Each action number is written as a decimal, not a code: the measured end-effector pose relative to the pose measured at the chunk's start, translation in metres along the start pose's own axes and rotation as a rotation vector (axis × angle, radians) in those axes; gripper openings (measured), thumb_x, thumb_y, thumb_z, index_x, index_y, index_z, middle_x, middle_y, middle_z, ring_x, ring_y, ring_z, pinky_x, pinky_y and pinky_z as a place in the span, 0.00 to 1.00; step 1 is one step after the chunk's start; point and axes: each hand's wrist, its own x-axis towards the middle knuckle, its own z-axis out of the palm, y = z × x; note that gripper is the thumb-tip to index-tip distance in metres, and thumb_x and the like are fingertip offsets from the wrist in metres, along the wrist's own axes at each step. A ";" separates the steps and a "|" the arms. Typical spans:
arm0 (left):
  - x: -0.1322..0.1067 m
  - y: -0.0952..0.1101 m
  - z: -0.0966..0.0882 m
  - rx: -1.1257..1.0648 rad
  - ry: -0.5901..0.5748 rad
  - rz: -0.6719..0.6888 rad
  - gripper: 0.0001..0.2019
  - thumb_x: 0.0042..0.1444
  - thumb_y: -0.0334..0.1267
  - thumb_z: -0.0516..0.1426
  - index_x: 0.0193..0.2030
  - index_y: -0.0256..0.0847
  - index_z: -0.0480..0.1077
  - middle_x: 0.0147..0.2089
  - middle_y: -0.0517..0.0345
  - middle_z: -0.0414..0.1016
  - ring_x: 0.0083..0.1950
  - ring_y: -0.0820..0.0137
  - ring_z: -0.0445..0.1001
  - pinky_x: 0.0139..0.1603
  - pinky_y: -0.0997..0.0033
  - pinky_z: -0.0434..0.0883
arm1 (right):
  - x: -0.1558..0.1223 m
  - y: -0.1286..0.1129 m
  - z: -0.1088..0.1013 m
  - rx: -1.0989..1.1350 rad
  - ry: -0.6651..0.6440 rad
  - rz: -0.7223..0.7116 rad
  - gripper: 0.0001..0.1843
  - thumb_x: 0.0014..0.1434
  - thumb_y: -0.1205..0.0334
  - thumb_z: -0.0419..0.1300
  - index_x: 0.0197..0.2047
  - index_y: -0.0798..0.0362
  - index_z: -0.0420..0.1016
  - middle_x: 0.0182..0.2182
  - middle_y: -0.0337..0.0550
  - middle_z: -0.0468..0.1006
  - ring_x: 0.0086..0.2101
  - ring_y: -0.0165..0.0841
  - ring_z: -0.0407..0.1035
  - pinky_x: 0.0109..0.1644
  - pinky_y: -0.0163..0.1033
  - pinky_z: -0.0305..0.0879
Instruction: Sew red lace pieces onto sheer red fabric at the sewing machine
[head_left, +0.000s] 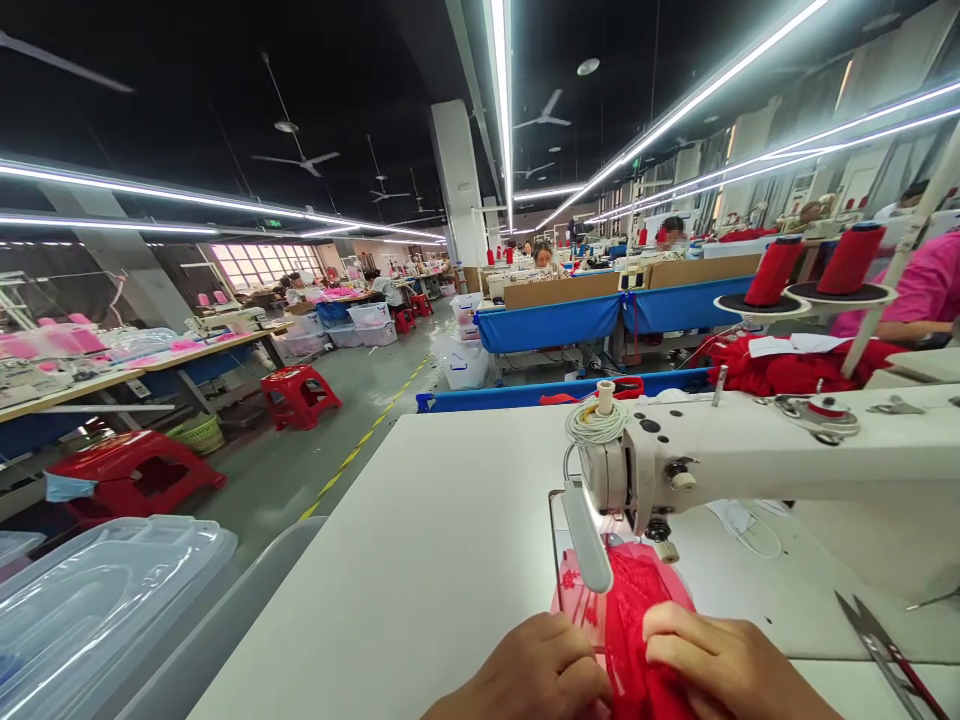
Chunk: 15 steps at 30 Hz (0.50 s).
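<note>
A piece of sheer red lace fabric (626,600) lies on the white table under the head of a sewing machine (611,470). Its far end reaches the needle area, which the machine's lamp partly hides. My left hand (532,665) presses on the fabric's left edge with curled fingers. On the other side, my right hand (720,655) pinches a gathered fold of the same red fabric. Both hands are just in front of the needle area. A pair of scissors (881,640) rests on the table to the right, blades pointing away from me.
Red thread cones (776,270) stand on a holder behind the machine. A clear lidded plastic bin (112,600) is at my lower left, with red stools (300,395) beyond it. A person in a pink top (926,285) sits at the right, near a red fabric pile (787,370).
</note>
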 end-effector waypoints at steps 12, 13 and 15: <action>-0.001 -0.003 -0.007 0.042 -0.057 -0.011 0.19 0.59 0.45 0.59 0.26 0.40 0.56 0.31 0.62 0.67 0.32 0.75 0.63 0.36 0.72 0.61 | -0.005 0.011 0.019 -0.072 0.042 0.107 0.10 0.59 0.73 0.43 0.29 0.50 0.52 0.31 0.38 0.67 0.25 0.28 0.63 0.27 0.34 0.52; -0.001 -0.003 -0.007 0.028 -0.065 -0.016 0.20 0.58 0.45 0.60 0.26 0.40 0.55 0.32 0.62 0.67 0.33 0.75 0.64 0.37 0.71 0.61 | -0.005 0.012 0.018 -0.072 0.040 0.117 0.10 0.58 0.74 0.43 0.29 0.50 0.53 0.31 0.38 0.67 0.25 0.28 0.63 0.27 0.34 0.52; 0.000 -0.002 -0.009 0.003 -0.069 -0.022 0.20 0.56 0.46 0.61 0.26 0.40 0.55 0.31 0.63 0.67 0.33 0.74 0.64 0.36 0.71 0.60 | -0.005 0.012 0.016 -0.078 0.008 0.139 0.10 0.58 0.75 0.43 0.30 0.50 0.53 0.32 0.38 0.68 0.26 0.28 0.64 0.28 0.34 0.52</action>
